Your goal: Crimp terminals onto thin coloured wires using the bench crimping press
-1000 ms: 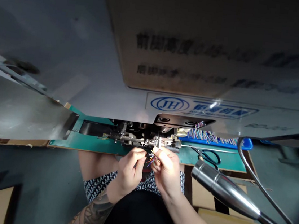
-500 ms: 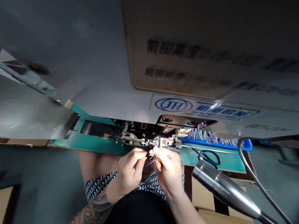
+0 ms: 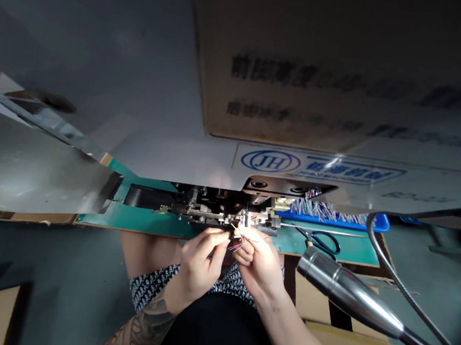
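Thin coloured wires (image 3: 237,245) show between my two hands, just in front of the working head (image 3: 245,219) of a terminal crimping machine (image 3: 153,146). My right hand (image 3: 259,260) is closed in a pinch on these wires at the machine's front. Close beside it, my left hand (image 3: 204,253) has thumb and forefinger pressed together at the wires' left side. Whatever sits between the left fingertips is too small to make out.
A blue tray (image 3: 382,222) of many coloured wires stands behind at the right. Scissors (image 3: 322,242) lie on the green table top (image 3: 140,221). A metal lamp (image 3: 350,291) on a bendy neck juts in from the right. A grey metal guard (image 3: 37,171) is at the left.
My right fingers have shifted slightly on the wires, and the wire ends now lie at a different angle, with one pointing up toward the machine. My left hand has barely moved.
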The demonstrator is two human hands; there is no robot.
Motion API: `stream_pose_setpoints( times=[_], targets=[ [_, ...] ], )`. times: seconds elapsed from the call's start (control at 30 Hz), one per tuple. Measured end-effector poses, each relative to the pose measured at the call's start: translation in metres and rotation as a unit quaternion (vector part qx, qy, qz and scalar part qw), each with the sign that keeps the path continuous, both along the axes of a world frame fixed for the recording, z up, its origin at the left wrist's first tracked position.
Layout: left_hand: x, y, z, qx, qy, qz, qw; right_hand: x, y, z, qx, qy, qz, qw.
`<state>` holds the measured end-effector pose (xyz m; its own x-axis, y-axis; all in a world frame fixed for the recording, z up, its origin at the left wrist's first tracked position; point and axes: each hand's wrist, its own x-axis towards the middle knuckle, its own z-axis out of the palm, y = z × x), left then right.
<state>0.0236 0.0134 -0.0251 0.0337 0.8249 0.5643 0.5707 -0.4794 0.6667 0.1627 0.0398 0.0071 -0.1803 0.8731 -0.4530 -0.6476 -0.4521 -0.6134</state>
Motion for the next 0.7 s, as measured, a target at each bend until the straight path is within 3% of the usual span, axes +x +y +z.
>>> stream_pose_setpoints(
  times=[0.5, 0.7],
  targets=[
    [-0.001, 0.000, 0.001, -0.002, 0.004, 0.016, 1.000, -0.006, 0.001, 0.002, -0.007, -0.018, -0.001, 1.000],
    [-0.011, -0.002, -0.006, -0.030, -0.035, 0.000, 0.999, -0.009, -0.003, -0.004, 0.054, -0.096, 0.008, 0.994]
  ],
)
